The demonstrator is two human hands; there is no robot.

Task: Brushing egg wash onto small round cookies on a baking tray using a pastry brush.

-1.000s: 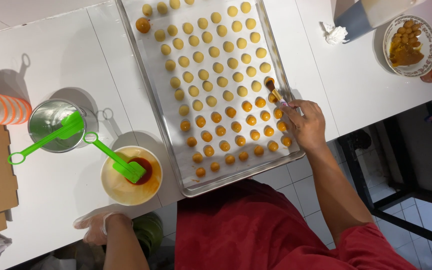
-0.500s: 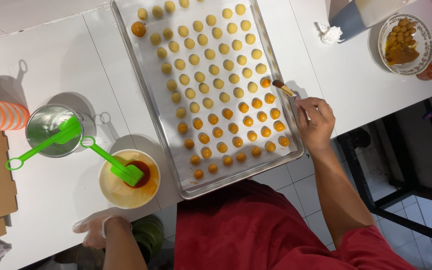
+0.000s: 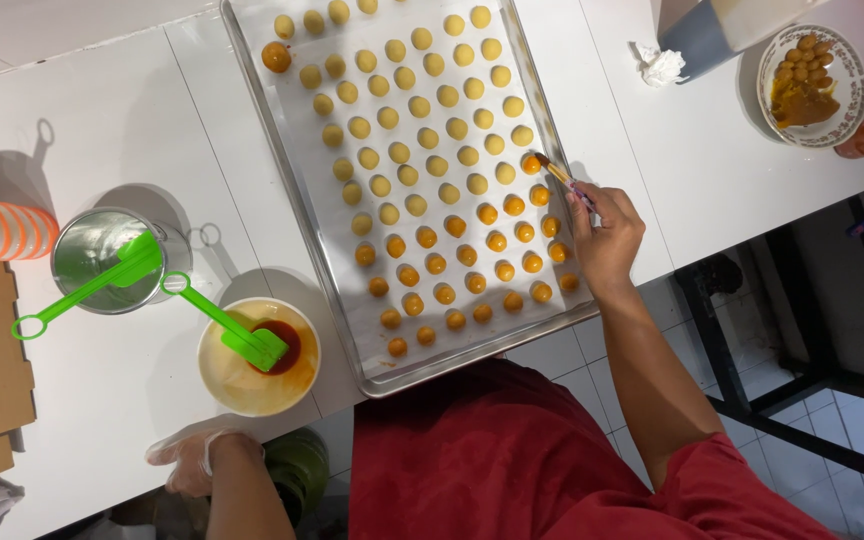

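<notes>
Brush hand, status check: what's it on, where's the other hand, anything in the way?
Right hand holds brush, tip on a dough ball at the tray edge. Left hand, gloved, at the counter edge, holding nothing. Nothing blocking the tray.

A single camera worn on the person's head is looking almost straight down from well above the white counter (image 3: 102, 130). It is taking in the whole width of the baking tray (image 3: 352, 330), with the person's red-clad torso filling the lower edge and the floor showing past the counter's edge at right. No second view is sharing the scene.
</notes>
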